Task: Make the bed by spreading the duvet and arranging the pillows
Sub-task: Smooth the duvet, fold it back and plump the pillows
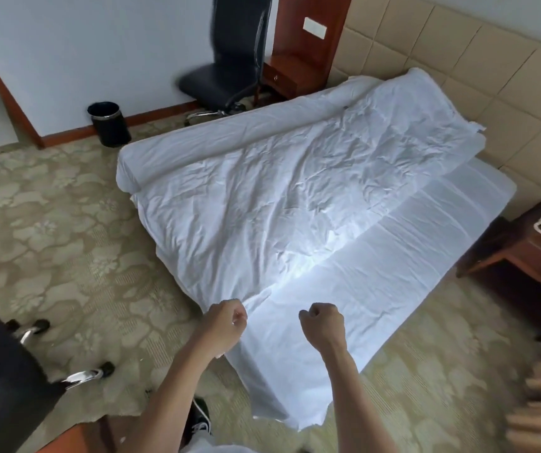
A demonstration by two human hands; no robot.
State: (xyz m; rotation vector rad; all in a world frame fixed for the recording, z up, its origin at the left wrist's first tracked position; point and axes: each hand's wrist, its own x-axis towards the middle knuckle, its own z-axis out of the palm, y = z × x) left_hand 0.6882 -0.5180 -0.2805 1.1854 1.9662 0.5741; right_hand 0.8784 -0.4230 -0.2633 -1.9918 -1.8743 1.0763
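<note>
There is a single view, from a camera worn on the person's head at the foot corner of the bed (393, 256). It looks forward and steeply down along the mattress toward the padded headboard (458, 70) (wide-angle, so the walls bend). Both forearms reach in from the lower edge, close beneath the lens.

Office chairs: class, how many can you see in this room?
2: one office chair against the far wall beside the bin; another chair partly cut off at lower left.
</note>
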